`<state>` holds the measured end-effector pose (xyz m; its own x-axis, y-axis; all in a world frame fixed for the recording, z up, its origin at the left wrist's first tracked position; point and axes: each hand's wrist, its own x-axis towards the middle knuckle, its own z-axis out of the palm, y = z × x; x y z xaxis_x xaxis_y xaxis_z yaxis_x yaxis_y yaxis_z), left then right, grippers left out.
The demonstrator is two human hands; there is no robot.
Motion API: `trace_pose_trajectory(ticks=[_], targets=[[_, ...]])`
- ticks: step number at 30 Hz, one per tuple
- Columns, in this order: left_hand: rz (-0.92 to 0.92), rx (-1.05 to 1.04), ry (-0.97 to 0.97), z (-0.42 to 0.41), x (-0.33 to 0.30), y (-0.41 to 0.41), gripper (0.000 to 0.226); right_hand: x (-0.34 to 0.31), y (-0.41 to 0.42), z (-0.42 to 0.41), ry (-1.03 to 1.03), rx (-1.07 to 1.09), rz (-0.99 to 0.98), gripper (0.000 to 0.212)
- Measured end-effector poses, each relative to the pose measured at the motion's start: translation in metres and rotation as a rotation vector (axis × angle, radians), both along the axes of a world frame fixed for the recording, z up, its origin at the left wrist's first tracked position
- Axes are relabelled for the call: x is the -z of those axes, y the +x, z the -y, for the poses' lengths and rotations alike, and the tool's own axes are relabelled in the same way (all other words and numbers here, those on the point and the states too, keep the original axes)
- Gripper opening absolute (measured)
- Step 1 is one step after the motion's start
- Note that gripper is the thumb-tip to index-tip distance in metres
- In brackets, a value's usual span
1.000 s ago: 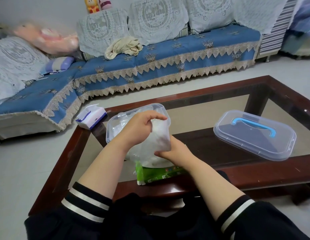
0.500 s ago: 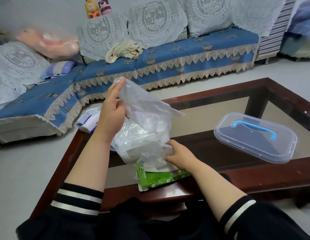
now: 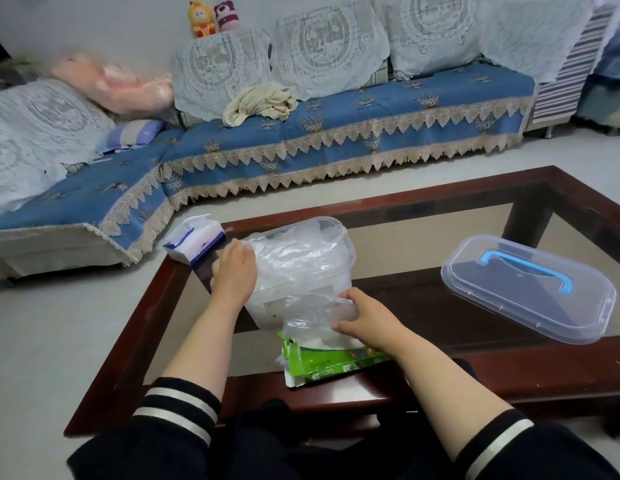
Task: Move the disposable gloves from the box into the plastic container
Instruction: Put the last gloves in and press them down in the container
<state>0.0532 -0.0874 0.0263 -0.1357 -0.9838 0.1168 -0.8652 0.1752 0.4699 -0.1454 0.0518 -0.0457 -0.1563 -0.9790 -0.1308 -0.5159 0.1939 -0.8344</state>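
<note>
The left hand (image 3: 234,268) is pressing flat on gloves (image 3: 294,254) already in the container (image 3: 348,258) on the table (image 3: 509,372), seemingly packing them down, while the right hand (image 3: 365,315) is pinching more (image 3: 315,315) above the box (image 3: 322,363), probably to feed in next.

The open mouth of the plastic container (image 3: 339,237) is mostly filled with crumpled disposable gloves (image 3: 294,251), and the left hand (image 3: 234,271) rests at its 9 o'clock rim. At 6 o'clock the green glove box (image 3: 329,358) touches the container wall, with the right hand (image 3: 367,315) over it. At 10 o'clock a blue-and-white tissue pack (image 3: 194,240) stands just beside. Toward 3 o'clock, bare glass of the table (image 3: 398,251) separates container and clear lid (image 3: 530,289).
</note>
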Motion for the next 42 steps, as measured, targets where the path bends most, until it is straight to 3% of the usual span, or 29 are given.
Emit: trace_pose_trajectory(ticks=[4, 7, 10, 12, 16, 18, 21, 25, 29, 34, 36, 39, 42], targets=[[0.254, -0.065, 0.136, -0.001, 0.008, 0.002, 0.065, 0.0, 0.002, 0.0, -0.004, -0.005, 0.028, 0.039], [0.428, -0.076, 0.135, -0.007, 0.01, 0.001, 0.059, 0.0, 0.002, 0.001, -0.001, -0.003, 0.03, 0.04], [0.251, -0.061, -0.218, -0.011, 0.006, 0.0, 0.039, 0.0, 0.003, 0.002, -0.019, 0.01, 0.06, 0.038], [0.108, 0.083, -0.357, -0.015, 0.0, -0.006, 0.028, 0.0, 0.003, 0.003, -0.052, 0.019, 0.082, 0.031], [-0.101, 0.398, -0.483, -0.039, -0.012, -0.017, 0.049, -0.002, 0.004, 0.002, -0.152, 0.085, 0.2, 0.014], [-0.118, 0.451, -0.399, -0.058, -0.012, -0.02, 0.069, -0.005, 0.004, 0.002, -0.198, 0.13, 0.314, 0.012], [-0.17, 0.43, -0.115, -0.076, -0.009, -0.022, 0.088, -0.015, 0.004, -0.003, -0.253, 0.159, 0.457, 0.01], [-0.314, 0.379, 0.137, -0.079, -0.013, -0.03, 0.063, -0.025, 0.004, -0.008, -0.331, 0.168, 0.616, 0.003], [-0.441, 0.515, 0.124, -0.078, -0.023, -0.043, 0.032, -0.029, 0.005, -0.011, -0.36, 0.159, 0.668, 0.004], [-0.237, 0.662, 0.084, -0.068, -0.043, -0.057, 0.025, -0.029, 0.002, -0.011, -0.357, 0.176, 0.651, 0.009], [-0.277, 0.668, 0.101, -0.067, -0.05, -0.062, 0.021, -0.03, 0.0, -0.01, -0.358, 0.191, 0.664, 0.013], [-0.383, 0.501, 0.043, -0.055, -0.06, -0.067, 0.013, -0.029, -0.003, -0.009, -0.355, 0.28, 0.659, 0.018], [-0.507, 0.179, 0.038, -0.023, -0.059, -0.057, 0.017, -0.025, -0.009, -0.006, -0.357, 0.391, 0.652, 0.019]])
